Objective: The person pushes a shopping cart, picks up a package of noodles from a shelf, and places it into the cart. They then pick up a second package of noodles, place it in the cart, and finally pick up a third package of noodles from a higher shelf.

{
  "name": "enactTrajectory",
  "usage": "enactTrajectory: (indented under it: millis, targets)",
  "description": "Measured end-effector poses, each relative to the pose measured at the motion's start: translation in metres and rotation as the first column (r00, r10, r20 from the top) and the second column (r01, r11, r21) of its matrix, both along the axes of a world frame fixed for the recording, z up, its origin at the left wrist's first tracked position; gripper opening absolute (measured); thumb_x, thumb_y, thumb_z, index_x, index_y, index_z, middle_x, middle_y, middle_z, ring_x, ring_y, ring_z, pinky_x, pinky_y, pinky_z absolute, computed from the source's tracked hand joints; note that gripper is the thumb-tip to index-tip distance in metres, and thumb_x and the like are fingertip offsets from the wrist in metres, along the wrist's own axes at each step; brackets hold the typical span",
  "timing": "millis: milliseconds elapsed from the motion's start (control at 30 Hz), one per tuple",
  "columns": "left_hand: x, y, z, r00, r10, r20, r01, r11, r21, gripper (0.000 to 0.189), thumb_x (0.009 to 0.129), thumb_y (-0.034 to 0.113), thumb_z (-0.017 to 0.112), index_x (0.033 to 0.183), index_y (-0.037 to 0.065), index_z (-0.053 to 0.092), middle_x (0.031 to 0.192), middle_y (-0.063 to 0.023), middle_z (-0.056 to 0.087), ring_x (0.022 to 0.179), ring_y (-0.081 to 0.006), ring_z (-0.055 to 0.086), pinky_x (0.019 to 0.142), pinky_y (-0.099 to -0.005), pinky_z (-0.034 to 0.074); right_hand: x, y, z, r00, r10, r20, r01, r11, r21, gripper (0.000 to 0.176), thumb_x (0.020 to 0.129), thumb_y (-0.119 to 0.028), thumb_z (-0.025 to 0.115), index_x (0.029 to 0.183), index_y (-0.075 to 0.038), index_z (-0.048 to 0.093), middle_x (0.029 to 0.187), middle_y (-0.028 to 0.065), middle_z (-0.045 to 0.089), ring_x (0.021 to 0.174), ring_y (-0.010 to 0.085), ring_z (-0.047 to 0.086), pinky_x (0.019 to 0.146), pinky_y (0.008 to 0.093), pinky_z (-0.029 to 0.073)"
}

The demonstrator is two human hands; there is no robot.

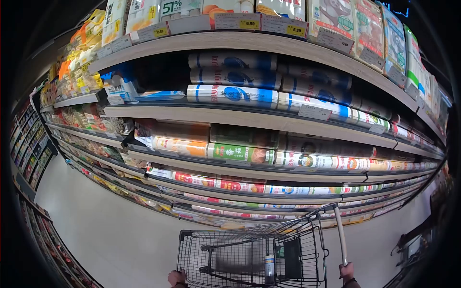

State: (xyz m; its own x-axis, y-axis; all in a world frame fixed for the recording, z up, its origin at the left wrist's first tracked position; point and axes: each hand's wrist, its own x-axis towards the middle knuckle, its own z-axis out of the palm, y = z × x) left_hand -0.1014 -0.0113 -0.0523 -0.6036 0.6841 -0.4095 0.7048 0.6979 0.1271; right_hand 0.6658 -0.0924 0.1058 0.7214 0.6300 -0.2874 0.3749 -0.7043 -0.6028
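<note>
Head view: the cart [184, 234] lies between my hands, long axis left to right. My right hand [346, 272] is clamped on the handle [340, 235], near end; left hand [176, 277] curls round the opposite end. White-and-blue container [269, 270] inside, slightly nearer my right fingers. Shelves [259, 117] beyond both.

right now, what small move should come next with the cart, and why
Probably ease the cart leftward along the shelf: the right hand is on its handle, the left hand at its front end, and open floor lies ahead.
</note>
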Motion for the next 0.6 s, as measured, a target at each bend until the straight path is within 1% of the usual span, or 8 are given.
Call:
enactTrajectory:
  millis: [67, 133, 167, 267, 400, 467, 500, 600]
  targets:
    - [-0.018, 0.007, 0.016, 0.998, 0.042, 0.055, -0.038, 0.997, -0.067, 0.046, 0.092, 0.046, 0.055, 0.095, 0.004, 0.073, 0.101, -0.0202, 0.070, 0.094, -0.0358, 0.066, 0.086, -0.0445, 0.052, -0.019, 0.001, -0.009, 1.000, 0.009, 0.015, -0.009, 1.000, 0.013, 0.020, 0.073, -0.007, 0.061, 0.061, 0.006, 0.052, 0.051, 0.0113, 0.053, 0.041, 0.0207, 0.055, 0.036, 0.0375, 0.045]
    - [-0.024, 0.010, 0.023, 0.986, 0.136, -0.093, -0.132, 0.990, 0.053, 0.048, 0.082, 0.048, 0.064, 0.085, 0.001, 0.073, 0.091, -0.0208, 0.071, 0.088, -0.0363, 0.068, 0.080, -0.0445, 0.054, -0.033, 0.003, -0.008, 0.997, 0.046, 0.064, -0.046, 0.999, 0.002, 0.020, 0.073, -0.008, 0.061, 0.063, 0.008, 0.055, 0.047, 0.0115, 0.052, 0.038, 0.0212, 0.053, 0.037, 0.0375, 0.044]
    - [-0.027, 0.011, 0.023, 0.970, 0.184, -0.160, -0.166, 0.979, 0.118, 0.050, 0.077, 0.050, 0.068, 0.080, 0.000, 0.073, 0.086, -0.0211, 0.071, 0.085, -0.0365, 0.069, 0.077, -0.0446, 0.055, -0.036, 0.003, -0.017, 0.978, 0.080, 0.192, -0.094, 0.994, 0.064, 0.026, 0.070, -0.008, 0.061, 0.051, 0.006, 0.051, 0.044, 0.0133, 0.052, 0.039, 0.0224, 0.057, 0.036, 0.0380, 0.046]
    - [-0.058, 0.014, 0.011, 0.977, 0.153, -0.145, -0.139, 0.985, 0.102, 0.049, 0.076, 0.047, 0.072, 0.079, -0.002, 0.072, 0.086, -0.0230, 0.070, 0.086, -0.0377, 0.069, 0.077, -0.0456, 0.055, -0.078, 0.013, 0.008, 0.999, 0.014, 0.029, -0.013, 0.999, -0.034, 0.021, 0.073, -0.008, 0.062, 0.065, 0.009, 0.052, 0.054, 0.0126, 0.054, 0.044, 0.0229, 0.058, 0.036, 0.0382, 0.049]
    - [-0.089, 0.019, 0.007, 0.985, 0.125, -0.115, -0.110, 0.986, 0.127, 0.048, 0.076, 0.046, 0.073, 0.080, -0.002, 0.072, 0.086, -0.0228, 0.070, 0.086, -0.0375, 0.069, 0.078, -0.0463, 0.055, -0.126, 0.026, 0.034, 0.998, 0.014, 0.053, -0.013, 1.000, -0.003, 0.023, 0.073, -0.009, 0.062, 0.068, 0.012, 0.054, 0.055, 0.0142, 0.056, 0.044, 0.0252, 0.058, 0.037, 0.0397, 0.050]
    - [-0.106, 0.022, 0.010, 0.985, 0.132, -0.112, -0.115, 0.983, 0.139, 0.049, 0.077, 0.046, 0.073, 0.082, -0.002, 0.072, 0.087, -0.0229, 0.070, 0.086, -0.0375, 0.069, 0.079, -0.0460, 0.055, -0.141, 0.023, 0.029, 0.998, 0.030, 0.047, -0.029, 0.999, -0.026, 0.024, 0.073, -0.010, 0.061, 0.069, 0.013, 0.055, 0.055, 0.0157, 0.056, 0.044, 0.0261, 0.059, 0.037, 0.0403, 0.051]
    - [-0.111, 0.024, 0.018, 0.988, 0.091, -0.121, -0.076, 0.989, 0.130, 0.048, 0.077, 0.045, 0.074, 0.082, -0.003, 0.072, 0.088, -0.0227, 0.070, 0.085, -0.0373, 0.069, 0.078, -0.0449, 0.055, -0.150, 0.017, 0.027, 0.998, 0.027, 0.059, -0.025, 0.999, -0.033, 0.024, 0.073, -0.010, 0.061, 0.068, 0.012, 0.055, 0.055, 0.0162, 0.056, 0.044, 0.0263, 0.060, 0.037, 0.0406, 0.051]
    - [-0.141, 0.032, 0.011, 0.990, 0.068, -0.122, -0.048, 0.985, 0.164, 0.048, 0.078, 0.045, 0.073, 0.083, -0.003, 0.072, 0.088, -0.0222, 0.070, 0.085, -0.0367, 0.069, 0.078, -0.0441, 0.055, -0.169, 0.015, 0.017, 0.993, 0.039, 0.110, -0.037, 0.999, -0.016, 0.024, 0.073, -0.011, 0.061, 0.066, 0.012, 0.055, 0.054, 0.0169, 0.056, 0.044, 0.0269, 0.061, 0.038, 0.0411, 0.052]
